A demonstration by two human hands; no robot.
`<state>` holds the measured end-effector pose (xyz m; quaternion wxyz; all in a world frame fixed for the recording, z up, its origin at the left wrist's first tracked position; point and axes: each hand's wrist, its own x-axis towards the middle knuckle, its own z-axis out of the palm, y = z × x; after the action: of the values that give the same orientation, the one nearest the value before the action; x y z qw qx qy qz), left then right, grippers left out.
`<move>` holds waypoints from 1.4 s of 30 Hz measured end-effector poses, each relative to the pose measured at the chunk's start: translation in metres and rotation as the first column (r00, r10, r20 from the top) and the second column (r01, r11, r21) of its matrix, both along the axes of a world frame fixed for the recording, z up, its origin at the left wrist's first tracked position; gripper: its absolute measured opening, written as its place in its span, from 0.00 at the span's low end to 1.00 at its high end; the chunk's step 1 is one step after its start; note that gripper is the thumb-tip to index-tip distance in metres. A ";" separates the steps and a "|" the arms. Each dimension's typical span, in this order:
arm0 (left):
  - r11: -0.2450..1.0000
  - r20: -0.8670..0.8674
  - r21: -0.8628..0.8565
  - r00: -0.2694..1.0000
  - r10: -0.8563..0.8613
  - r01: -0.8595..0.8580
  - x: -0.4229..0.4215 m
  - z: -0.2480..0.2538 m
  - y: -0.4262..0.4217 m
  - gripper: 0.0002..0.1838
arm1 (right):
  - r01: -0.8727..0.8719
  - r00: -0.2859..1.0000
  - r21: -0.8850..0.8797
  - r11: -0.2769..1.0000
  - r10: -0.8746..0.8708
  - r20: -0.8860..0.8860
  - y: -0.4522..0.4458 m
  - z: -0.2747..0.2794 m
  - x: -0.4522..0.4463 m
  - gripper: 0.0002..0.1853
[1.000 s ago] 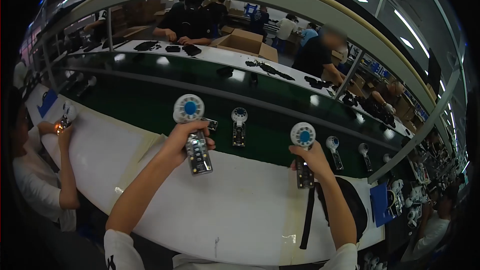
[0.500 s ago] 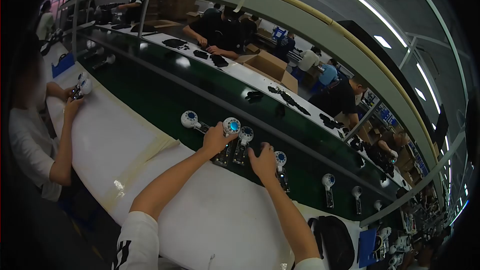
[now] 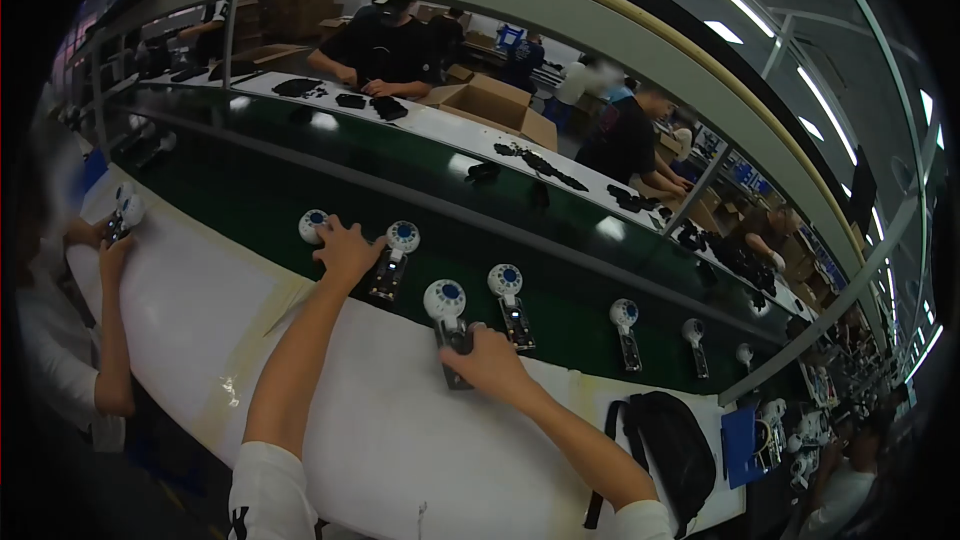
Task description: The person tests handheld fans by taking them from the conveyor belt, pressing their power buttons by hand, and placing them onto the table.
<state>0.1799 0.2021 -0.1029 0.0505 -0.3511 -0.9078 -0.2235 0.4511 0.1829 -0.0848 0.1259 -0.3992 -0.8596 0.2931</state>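
Observation:
My left hand reaches over the green belt with its fingers spread, over a white round-headed device that it partly covers. Just right of those fingers lies another such device with a clear handle. My right hand is wrapped round the dark handle of a fan-like device, its white head with a blue centre pointing up, at the belt's near edge. Beyond it one more device rests on the belt.
Several similar devices lie along the green belt. A black bag and a blue bin are at the right of the white table. A co-worker sits at left; others work beyond the metal frame.
My left hand has let go of its device and moved left along the belt. My right hand, earlier beside a device on the belt, now grips one nearer to me.

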 end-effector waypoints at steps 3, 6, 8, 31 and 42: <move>0.996 0.003 0.048 0.997 0.077 -0.077 -0.004 -0.007 0.018 0.28 | 0.016 0.993 0.047 0.999 -0.022 0.115 -0.035 -0.013 0.048 0.33; 0.985 0.034 0.112 0.991 0.129 -0.132 -0.010 -0.012 0.030 0.24 | 0.006 0.991 0.099 0.995 -0.019 0.135 -0.047 -0.027 0.090 0.36; 0.982 0.033 0.126 0.990 0.138 -0.141 -0.017 -0.015 0.033 0.22 | 0.087 0.994 0.095 0.992 -0.093 0.053 -0.034 -0.019 0.119 0.36; 0.615 -0.197 0.270 0.668 -0.717 0.740 0.257 0.003 -0.125 0.15 | 0.281 0.915 -0.072 0.957 -0.290 -0.279 0.046 -0.028 0.207 0.24; 0.758 0.770 0.633 -0.226 -0.597 0.155 0.337 0.003 -0.040 0.20 | 0.252 0.832 -0.053 0.966 -0.244 -0.498 0.089 -0.025 0.263 0.29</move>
<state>0.5165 0.1621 -0.1004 -0.6373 -0.3263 -0.4396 -0.5423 0.7138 0.2722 -0.1103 0.3844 -0.4165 -0.7403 0.3614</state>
